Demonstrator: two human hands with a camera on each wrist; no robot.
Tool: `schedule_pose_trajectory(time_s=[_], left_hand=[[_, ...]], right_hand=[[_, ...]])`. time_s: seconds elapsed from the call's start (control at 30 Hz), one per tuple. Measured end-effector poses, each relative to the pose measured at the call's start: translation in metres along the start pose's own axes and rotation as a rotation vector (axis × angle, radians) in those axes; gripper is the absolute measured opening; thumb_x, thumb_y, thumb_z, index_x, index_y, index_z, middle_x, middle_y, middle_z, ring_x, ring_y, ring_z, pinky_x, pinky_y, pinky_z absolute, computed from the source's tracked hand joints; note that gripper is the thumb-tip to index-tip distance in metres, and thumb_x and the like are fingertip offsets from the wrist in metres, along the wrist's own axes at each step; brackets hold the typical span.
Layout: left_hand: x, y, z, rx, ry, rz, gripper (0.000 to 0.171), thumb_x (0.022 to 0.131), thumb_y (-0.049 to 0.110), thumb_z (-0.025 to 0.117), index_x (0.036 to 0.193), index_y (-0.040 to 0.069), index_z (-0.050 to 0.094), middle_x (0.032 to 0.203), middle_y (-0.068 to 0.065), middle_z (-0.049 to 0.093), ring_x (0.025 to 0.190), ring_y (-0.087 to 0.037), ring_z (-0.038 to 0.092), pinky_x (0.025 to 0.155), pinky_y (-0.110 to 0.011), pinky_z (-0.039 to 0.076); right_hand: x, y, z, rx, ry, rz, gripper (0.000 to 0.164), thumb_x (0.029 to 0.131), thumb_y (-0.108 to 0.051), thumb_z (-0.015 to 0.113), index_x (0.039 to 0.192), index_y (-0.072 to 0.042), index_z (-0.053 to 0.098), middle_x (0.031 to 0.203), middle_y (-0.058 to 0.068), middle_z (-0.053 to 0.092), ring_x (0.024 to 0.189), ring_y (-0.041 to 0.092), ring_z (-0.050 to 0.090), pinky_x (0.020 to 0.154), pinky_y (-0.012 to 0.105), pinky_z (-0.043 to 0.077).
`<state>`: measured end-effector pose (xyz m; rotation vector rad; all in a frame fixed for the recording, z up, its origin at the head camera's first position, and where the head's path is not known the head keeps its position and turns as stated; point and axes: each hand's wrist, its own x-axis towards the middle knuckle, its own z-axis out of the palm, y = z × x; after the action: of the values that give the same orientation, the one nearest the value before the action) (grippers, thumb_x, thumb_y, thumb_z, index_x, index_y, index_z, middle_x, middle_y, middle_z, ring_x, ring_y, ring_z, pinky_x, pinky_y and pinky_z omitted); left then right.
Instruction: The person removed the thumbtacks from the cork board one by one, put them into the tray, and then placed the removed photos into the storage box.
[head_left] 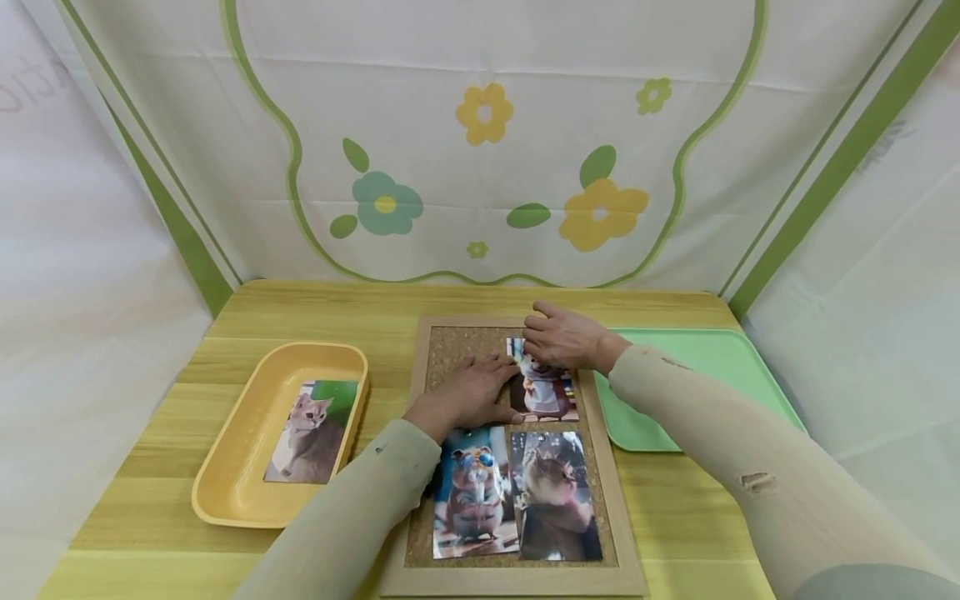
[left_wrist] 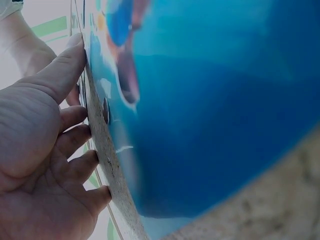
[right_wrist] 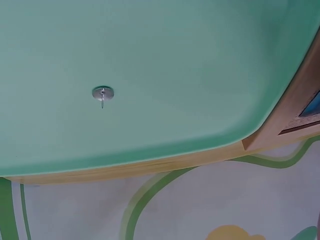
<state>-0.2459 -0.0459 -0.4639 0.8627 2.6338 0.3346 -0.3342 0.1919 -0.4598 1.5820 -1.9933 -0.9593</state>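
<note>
On a wood-framed cork board (head_left: 459,337), my left hand (head_left: 468,392) rests with fingers spread, its thumb touching the lower left edge of a photo of an animal in a white apron (head_left: 545,396). Over that photo's top bends my right hand (head_left: 562,336), fingers curled; whatever lies under its fingertips is hidden. Lower on the board are a photo of a hamster in sunglasses (head_left: 476,504) and a photo of a cat (head_left: 557,500). A thumbtack (left_wrist: 106,111) shows at the hamster photo's edge in the left wrist view, beside my left hand (left_wrist: 47,135). The right wrist view shows no hand.
Left of the board, an orange tray (head_left: 228,467) holds another cat photo (head_left: 313,433). On the right, partly under my right forearm, lies a green tray (head_left: 705,350); one thumbtack (right_wrist: 103,94) stands point up in it. A flower-printed curtain (head_left: 480,183) closes the table's back.
</note>
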Motion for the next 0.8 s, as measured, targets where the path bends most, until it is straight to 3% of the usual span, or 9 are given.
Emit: schedule_pose_trajectory(time_s=[0.4,0.8], left_hand=[[0.0,0.001,-0.001,0.007,-0.009,-0.004,0.087,0.099,0.066,0.061,0.167,0.021,0.033,0.176,-0.001,0.025,0.164,-0.025,0.016,0.132,-0.056,0.015],[-0.001,0.001,-0.002,-0.006,-0.013,-0.007,0.086,0.099,0.065,0.062,0.167,0.021,0.034,0.176,-0.001,0.025,0.164,-0.025,0.015,0.132,-0.055,0.014]], right_hand=[[-0.013,-0.005,-0.002,0.085,0.038,0.098,0.014,0.105,-0.022,0.066,0.106,-0.009,0.063,0.11,0.007,0.068,0.107,0.028,0.059,0.106,0.049,0.048],[-0.031,-0.007,-0.012,0.081,0.149,0.263,0.012,0.106,-0.015,0.061,0.099,-0.006,0.058,0.1,0.008,0.065,0.094,0.028,0.051,0.094,0.047,0.046]])
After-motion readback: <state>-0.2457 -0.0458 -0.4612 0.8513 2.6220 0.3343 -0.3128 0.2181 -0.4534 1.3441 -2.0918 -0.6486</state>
